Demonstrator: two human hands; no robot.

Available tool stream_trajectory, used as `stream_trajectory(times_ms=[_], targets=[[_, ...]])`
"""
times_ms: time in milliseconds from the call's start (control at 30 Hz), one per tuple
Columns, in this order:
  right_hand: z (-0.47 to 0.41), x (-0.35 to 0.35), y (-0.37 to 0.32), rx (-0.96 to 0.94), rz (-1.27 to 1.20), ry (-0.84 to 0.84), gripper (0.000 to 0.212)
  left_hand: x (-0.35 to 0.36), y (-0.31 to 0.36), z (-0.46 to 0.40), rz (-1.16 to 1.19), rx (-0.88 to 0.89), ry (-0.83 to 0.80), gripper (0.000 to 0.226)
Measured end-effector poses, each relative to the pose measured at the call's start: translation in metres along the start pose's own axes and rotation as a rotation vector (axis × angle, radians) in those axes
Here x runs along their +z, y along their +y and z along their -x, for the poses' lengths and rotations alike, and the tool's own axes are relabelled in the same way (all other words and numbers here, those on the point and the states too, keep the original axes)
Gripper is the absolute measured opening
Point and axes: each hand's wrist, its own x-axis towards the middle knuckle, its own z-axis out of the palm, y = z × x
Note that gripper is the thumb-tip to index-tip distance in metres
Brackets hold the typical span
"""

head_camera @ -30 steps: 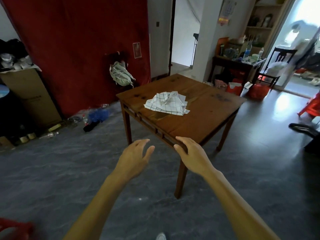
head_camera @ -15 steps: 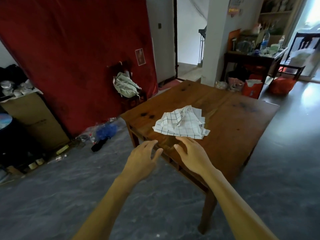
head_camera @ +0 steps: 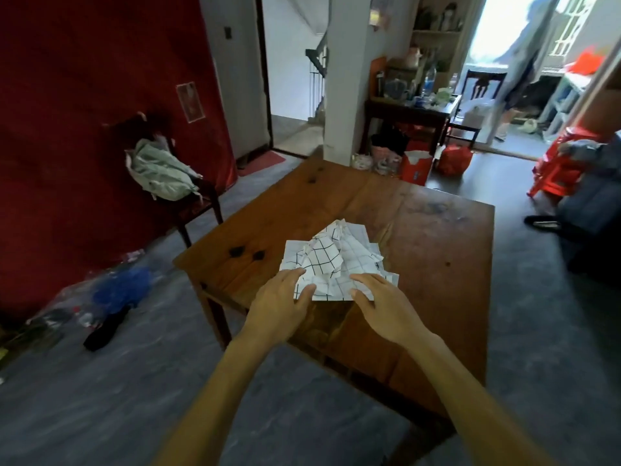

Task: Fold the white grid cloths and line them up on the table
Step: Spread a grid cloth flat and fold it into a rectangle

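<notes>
**Both hands at the near edge of the crumpled grid cloths**

I see the white grid cloths lying in one rumpled heap on the wooden table, a little left of its middle and toward its near side. The heap is unfolded, with creased peaks standing up at its far end and a flatter layer spread beneath.

My left hand reaches in from the near left, fingers spread and only lightly bent, the fingertips lying over the near-left edge of the heap. My right hand comes in from the near right, likewise loose and spread, its fingers over the near-right edge. Neither hand has curled round the fabric; whether the fingertips actually press on it or hang just above it, I cannot tell.

Two dark marks show on the tabletop left of the heap. Beyond the table's left corner a dark chair carrying a pale green bundle stands against a red wall. On the far side sits a cluttered side table, with red bags on the grey floor below it.
</notes>
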Motion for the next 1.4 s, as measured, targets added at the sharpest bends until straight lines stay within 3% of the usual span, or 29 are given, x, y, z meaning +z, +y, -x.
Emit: stream_trajectory(times_ms=[333, 833, 1100, 1267, 1400], targets=[[-0.09, 0.031, 0.002, 0.161, -0.002, 0.027, 0.043, 0.012, -0.051, -0.118, 0.002, 0.131, -0.169, 0.048], [-0.269, 0.072, 0.108, 0.315, -0.185, -0.017, 0.04, 0.093, -0.065, -0.31, -0.194, 0.153, -0.341, 0.049], [-0.309, 0.116, 0.132, 0.531, -0.031, -0.172, 0.04, 0.137, -0.085, -0.352, -0.17, 0.156, -0.434, 0.048], [-0.331, 0.135, 0.135, 0.61, 0.061, -0.096, 0.02, 0.149, -0.103, -0.36, -0.154, 0.208, -0.457, 0.047], [-0.327, 0.125, 0.129, 0.557, 0.043, 0.004, 0.022, 0.145, -0.102, -0.369, -0.153, 0.285, -0.44, 0.051]])
